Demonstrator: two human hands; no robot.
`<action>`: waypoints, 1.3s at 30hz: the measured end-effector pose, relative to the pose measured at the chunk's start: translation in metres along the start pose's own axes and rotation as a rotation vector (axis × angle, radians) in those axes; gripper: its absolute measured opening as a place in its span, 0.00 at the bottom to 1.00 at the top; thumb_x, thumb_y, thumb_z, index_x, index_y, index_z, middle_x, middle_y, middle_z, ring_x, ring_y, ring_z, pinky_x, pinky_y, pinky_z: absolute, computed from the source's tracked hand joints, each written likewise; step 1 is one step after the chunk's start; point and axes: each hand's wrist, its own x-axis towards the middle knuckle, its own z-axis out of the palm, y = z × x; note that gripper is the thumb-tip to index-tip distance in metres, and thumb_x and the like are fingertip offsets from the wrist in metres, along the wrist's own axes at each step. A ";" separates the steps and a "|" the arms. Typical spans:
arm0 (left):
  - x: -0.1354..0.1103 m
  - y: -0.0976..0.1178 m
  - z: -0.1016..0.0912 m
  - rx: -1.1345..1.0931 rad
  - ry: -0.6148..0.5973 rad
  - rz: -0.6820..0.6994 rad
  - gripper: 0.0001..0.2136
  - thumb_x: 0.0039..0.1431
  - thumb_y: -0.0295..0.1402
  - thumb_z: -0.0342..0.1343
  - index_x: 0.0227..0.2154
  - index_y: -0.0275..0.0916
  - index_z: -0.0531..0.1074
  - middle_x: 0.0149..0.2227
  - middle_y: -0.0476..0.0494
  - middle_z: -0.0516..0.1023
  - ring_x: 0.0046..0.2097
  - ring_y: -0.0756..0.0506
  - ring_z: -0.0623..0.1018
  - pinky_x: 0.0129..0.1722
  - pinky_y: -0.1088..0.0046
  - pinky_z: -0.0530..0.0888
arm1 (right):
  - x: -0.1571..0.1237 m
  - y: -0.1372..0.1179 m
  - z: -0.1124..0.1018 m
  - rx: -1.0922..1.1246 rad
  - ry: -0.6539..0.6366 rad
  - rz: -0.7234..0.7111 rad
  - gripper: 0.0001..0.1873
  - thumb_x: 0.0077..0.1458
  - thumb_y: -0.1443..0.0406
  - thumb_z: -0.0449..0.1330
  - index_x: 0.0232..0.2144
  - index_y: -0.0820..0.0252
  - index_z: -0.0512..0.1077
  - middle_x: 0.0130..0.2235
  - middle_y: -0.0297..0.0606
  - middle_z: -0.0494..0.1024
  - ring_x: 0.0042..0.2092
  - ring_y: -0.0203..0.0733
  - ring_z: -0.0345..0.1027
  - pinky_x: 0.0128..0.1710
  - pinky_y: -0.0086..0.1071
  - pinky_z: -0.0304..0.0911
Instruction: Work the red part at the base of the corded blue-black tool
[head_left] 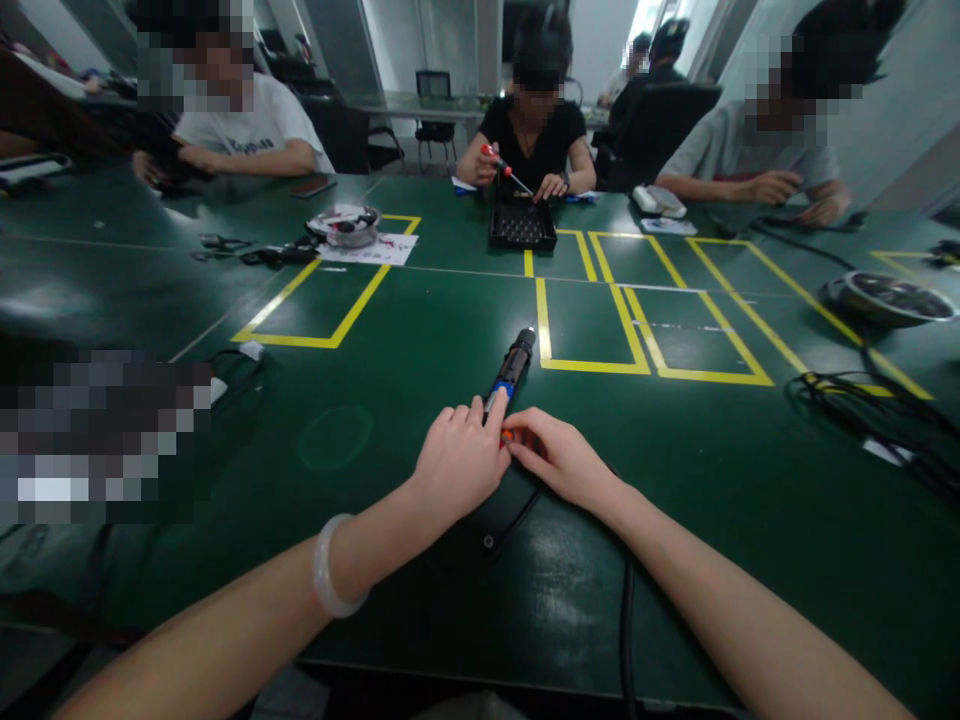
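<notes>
In the head view, a dark pen-shaped electric screwdriver (516, 362) with a blue band lies on the green table, its tip pointing away from me. My left hand (461, 455), with a pale bangle on its wrist, is wrapped round the rear of the tool, the index finger along its body. Close against it, my right hand (559, 455) pinches a small red-orange part (508, 436). Fingers hide most of that part, so I cannot tell whether it belongs to the screwdriver. A black cord (517, 515) with a small round end shows below my hands.
Yellow tape outlines (596, 367) mark the table. Across from me, a person uses a red screwdriver (496, 158) over a black tray (523, 242). A metal bowl (889, 300) and coiled cables (847, 400) lie right; a clear dish (345, 228) sits on paper at left.
</notes>
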 end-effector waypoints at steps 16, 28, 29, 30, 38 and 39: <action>-0.010 -0.032 0.001 -0.303 -0.064 0.113 0.35 0.61 0.45 0.55 0.68 0.37 0.53 0.64 0.35 0.66 0.57 0.36 0.71 0.53 0.60 0.68 | 0.005 -0.004 -0.006 0.594 -0.115 0.400 0.10 0.58 0.58 0.58 0.31 0.59 0.64 0.22 0.27 0.69 0.20 0.29 0.59 0.19 0.23 0.53; -0.011 -0.030 0.003 -0.315 -0.034 0.109 0.33 0.62 0.43 0.52 0.68 0.37 0.53 0.64 0.36 0.66 0.57 0.36 0.71 0.53 0.59 0.69 | 0.003 0.000 -0.004 0.706 -0.123 0.313 0.13 0.56 0.58 0.63 0.38 0.59 0.66 0.29 0.29 0.72 0.25 0.30 0.66 0.19 0.21 0.60; -0.011 -0.030 0.004 -0.314 -0.030 0.111 0.33 0.63 0.43 0.52 0.68 0.38 0.53 0.64 0.36 0.67 0.57 0.36 0.71 0.53 0.59 0.69 | 0.003 0.001 -0.005 0.706 -0.125 0.295 0.13 0.56 0.59 0.64 0.38 0.59 0.66 0.29 0.29 0.71 0.26 0.30 0.66 0.20 0.21 0.61; -0.011 -0.030 0.004 -0.313 -0.029 0.113 0.33 0.63 0.42 0.51 0.68 0.38 0.53 0.63 0.36 0.67 0.57 0.36 0.71 0.53 0.59 0.69 | 0.003 0.002 -0.005 0.703 -0.130 0.278 0.13 0.55 0.59 0.64 0.39 0.59 0.66 0.29 0.29 0.70 0.26 0.30 0.66 0.21 0.21 0.62; -0.010 -0.030 0.003 -0.315 -0.058 0.102 0.33 0.63 0.43 0.51 0.68 0.35 0.53 0.65 0.35 0.65 0.58 0.36 0.71 0.54 0.58 0.68 | 0.000 0.003 -0.001 0.532 -0.127 0.205 0.07 0.60 0.62 0.59 0.39 0.58 0.67 0.30 0.30 0.68 0.28 0.32 0.65 0.23 0.24 0.61; -0.010 -0.030 0.003 -0.316 -0.054 0.105 0.33 0.63 0.43 0.51 0.68 0.36 0.53 0.64 0.35 0.65 0.58 0.36 0.71 0.54 0.59 0.68 | 0.000 0.002 -0.001 0.477 -0.121 0.178 0.05 0.61 0.63 0.57 0.39 0.57 0.67 0.31 0.30 0.69 0.29 0.32 0.65 0.24 0.24 0.61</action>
